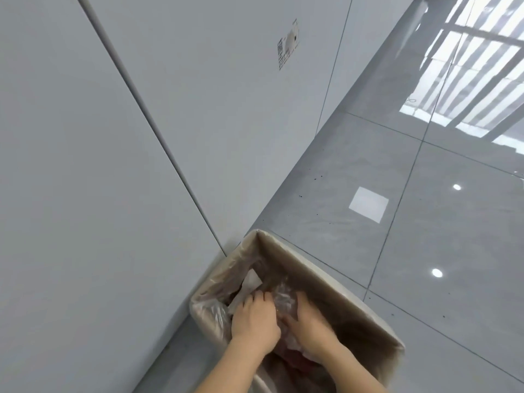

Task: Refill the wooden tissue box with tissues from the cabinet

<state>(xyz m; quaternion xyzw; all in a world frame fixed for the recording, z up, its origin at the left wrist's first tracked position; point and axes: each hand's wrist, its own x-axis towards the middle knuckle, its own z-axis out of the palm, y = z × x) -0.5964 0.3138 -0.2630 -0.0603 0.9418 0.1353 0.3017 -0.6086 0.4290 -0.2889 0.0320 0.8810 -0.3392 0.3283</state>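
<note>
Down inside a lined waste bin [334, 275], both hands press together on a crumpled clear plastic wrapper [283, 300]. The left hand [253, 319] has its fingers curled over the wrapper's near-left side; the right hand [309, 321] closes on it from the right, fingers bent into the film. Both arms are bare and enter from the bottom edge of the view.

Beneath and beside the wrapper lie other scraps: a white sheet of paper [248, 287] to the left, and reddish-brown waste deeper in the bin, too dim to identify. The bin is rectangular, pale beige, with a translucent bag [211, 282] folded over its rim. It stands on the floor right against a cabinet front.

Glossy grey floor tiles [425, 236] with thin dark joints spread to the right, mirroring ceiling spots, a bright square panel and striped window light. Small dark specks dot the tiles near the cabinet.

Flat pale-grey cabinet doors [113, 165] with narrow seams fill the left. A small sticker [288, 43] with fine print sits on one door; its writing is too small to read.

Neither the wooden tissue box nor any tissue pack shows in this view.
</note>
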